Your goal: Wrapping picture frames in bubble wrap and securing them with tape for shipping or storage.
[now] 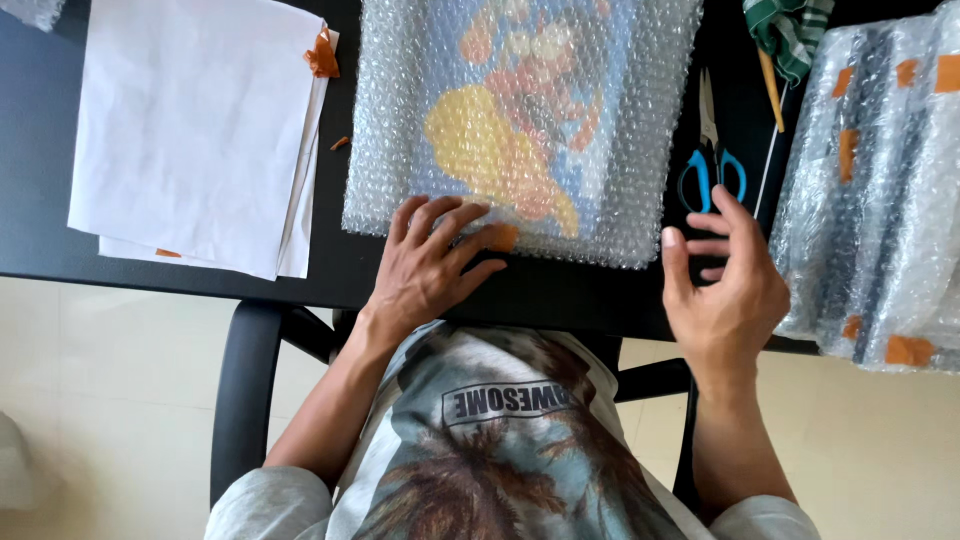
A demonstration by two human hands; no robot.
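A flat colourful picture wrapped in bubble wrap [520, 110] lies on the black table [40, 200] in front of me. My left hand [430, 265] rests palm down on the wrap's near edge, fingers spread, pressing by a small piece of orange tape [505, 238]. My right hand [725, 280] hovers just off the wrap's right near corner, fingers apart and holding nothing. Blue-handled scissors [710, 165] lie on the table just beyond my right hand.
A stack of white paper sheets [195, 130] with an orange tape scrap [322, 55] lies at the left. Bubble-wrapped packages [880, 190] with orange tape pieces stand at the right. A green striped cloth [785, 30] and a thin stick [771, 90] lie at the far right.
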